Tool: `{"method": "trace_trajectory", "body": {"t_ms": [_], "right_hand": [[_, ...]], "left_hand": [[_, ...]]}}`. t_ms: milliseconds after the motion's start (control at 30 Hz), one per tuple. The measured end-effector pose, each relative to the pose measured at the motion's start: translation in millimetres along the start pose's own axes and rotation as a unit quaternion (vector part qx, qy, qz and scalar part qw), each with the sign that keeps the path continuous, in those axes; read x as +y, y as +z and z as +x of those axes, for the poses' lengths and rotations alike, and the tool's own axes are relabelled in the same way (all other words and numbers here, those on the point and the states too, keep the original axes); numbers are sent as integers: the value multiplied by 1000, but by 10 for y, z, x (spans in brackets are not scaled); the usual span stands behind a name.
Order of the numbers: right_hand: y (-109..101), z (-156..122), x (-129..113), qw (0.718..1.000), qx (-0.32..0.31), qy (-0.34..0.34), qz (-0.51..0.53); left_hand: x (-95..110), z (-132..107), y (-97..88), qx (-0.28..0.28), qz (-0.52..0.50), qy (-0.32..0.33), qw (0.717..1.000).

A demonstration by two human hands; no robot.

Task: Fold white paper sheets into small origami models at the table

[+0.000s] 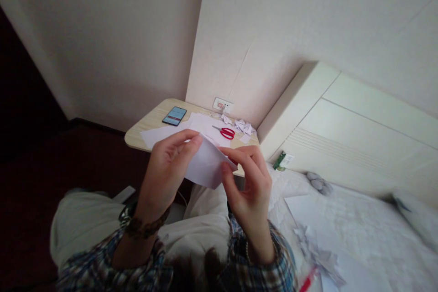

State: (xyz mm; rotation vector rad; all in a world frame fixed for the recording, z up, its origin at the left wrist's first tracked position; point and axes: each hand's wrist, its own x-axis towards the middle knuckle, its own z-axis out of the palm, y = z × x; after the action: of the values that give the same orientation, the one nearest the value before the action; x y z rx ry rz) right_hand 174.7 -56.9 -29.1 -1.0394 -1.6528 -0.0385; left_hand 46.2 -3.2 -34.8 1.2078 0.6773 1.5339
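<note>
A folded sheet of white paper is held up between my two hands, above my lap and in front of the small table. My left hand pinches its upper left corner between thumb and fingers. At the right end of the upper edge, my right hand grips the paper with thumb and forefinger. Behind the paper, red-handled scissors lie on white sheets on the tabletop. The held paper and my left hand hide part of those sheets.
The wooden table also bears a phone and folded paper pieces near a wall socket. To the right, the bed carries more folded papers, a red pen-like object and a grey fluffy item.
</note>
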Motion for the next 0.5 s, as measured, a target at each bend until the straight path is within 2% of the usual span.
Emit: {"method": "trace_trajectory", "body": {"t_ms": [100, 267, 400, 500], "right_hand": [[-27, -50, -23, 1000, -2, 9, -11], [-10, -138, 2, 1000, -16, -3, -20], [60, -182, 78, 1000, 15, 3, -13], [86, -191, 108, 999, 32, -12, -23]], "left_hand": [[-26, -25, 0, -27, 17, 1, 999], [-129, -86, -26, 3, 7, 16, 1000], [-189, -121, -43, -33, 18, -30, 999], [-188, -129, -45, -31, 39, -16, 999]]}}
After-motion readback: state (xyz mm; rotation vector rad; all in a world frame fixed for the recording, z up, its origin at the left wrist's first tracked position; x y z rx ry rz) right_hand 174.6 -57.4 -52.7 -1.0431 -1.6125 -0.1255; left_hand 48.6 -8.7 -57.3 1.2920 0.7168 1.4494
